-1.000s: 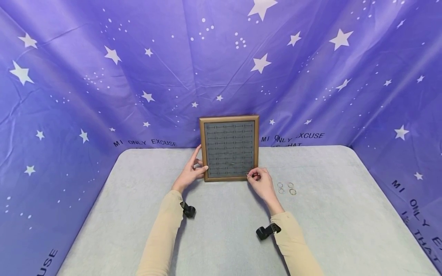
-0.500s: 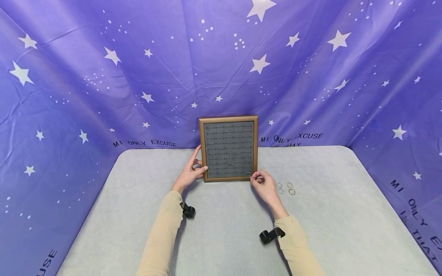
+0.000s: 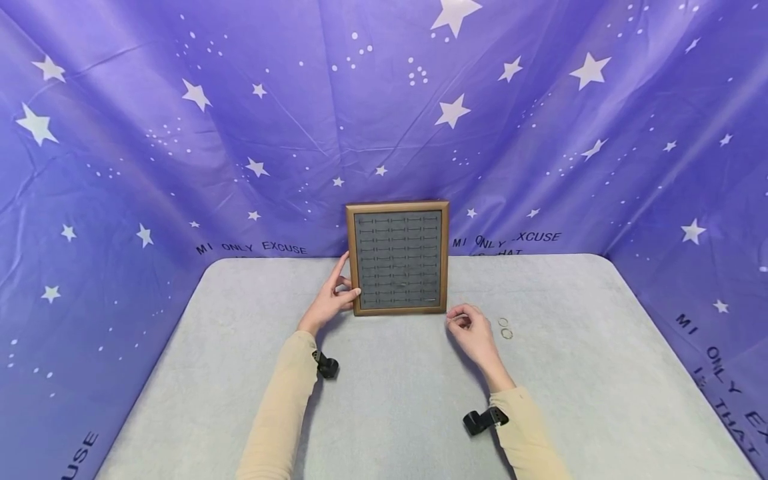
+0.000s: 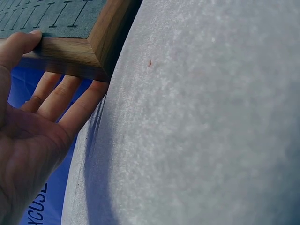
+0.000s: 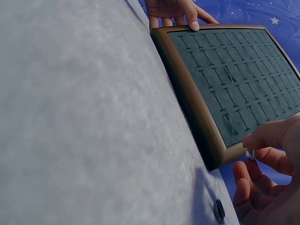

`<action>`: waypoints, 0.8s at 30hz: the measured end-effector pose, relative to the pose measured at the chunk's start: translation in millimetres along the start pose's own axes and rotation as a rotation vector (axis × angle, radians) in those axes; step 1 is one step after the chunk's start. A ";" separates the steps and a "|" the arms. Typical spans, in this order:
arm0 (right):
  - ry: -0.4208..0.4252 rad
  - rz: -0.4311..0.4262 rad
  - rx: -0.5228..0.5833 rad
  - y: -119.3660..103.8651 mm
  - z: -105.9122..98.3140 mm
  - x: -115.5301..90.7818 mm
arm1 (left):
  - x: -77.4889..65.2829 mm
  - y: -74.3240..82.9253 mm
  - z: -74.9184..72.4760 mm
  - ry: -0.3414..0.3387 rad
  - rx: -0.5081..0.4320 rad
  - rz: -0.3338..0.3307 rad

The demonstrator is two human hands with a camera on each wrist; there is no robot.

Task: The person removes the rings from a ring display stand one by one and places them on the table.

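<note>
A wood-framed ring display tray point(image 3: 397, 257) with a dark grey slotted pad leans upright at the back of the table. My left hand point(image 3: 327, 303) grips its left edge, the thumb point(image 4: 29, 41) on the front of the frame and the fingers behind and under it. My right hand point(image 3: 474, 333) is just off the tray's lower right corner. Its thumb and finger pinch a small silver ring point(image 5: 251, 154) in the right wrist view. A thin pale streak point(image 3: 430, 299) shows at the bottom right slot. Two gold-coloured rings point(image 3: 507, 333) lie to the right of this hand.
The pale grey table point(image 3: 390, 400) ends at a purple star-printed curtain point(image 3: 300, 100) directly behind the tray. More curtain hangs along both sides. A small dark oval thing point(image 5: 219, 211) sits on the table near the tray corner.
My right hand has moved right and down, away from the tray's lower right corner, and now covers the spot where two silvery rings showed. My left hand and the tray have stayed in place.
</note>
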State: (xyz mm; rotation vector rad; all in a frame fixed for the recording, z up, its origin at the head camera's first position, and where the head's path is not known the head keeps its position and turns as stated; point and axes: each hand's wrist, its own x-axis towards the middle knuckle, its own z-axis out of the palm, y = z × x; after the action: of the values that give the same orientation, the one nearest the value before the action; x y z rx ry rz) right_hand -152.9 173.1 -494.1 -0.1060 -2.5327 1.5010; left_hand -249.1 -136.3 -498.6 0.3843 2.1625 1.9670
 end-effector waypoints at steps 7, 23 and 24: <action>-0.015 0.002 -0.017 6.0 -8.1 -6.7 | -0.2 -1.5 0.5 0.007 0.017 0.024; -0.059 -0.041 -0.115 18.8 -23.2 -7.8 | -0.1 -2.2 0.1 0.007 0.016 0.027; -0.061 -0.041 -0.122 19.0 -24.1 -8.0 | 0.1 -2.4 0.0 0.007 0.014 0.027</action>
State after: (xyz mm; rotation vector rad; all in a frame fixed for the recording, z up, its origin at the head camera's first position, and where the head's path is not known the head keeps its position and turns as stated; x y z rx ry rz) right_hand -140.9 201.7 -500.5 -0.0260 -2.6573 1.3545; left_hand -249.3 -136.4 -501.0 0.4114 2.1877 1.9704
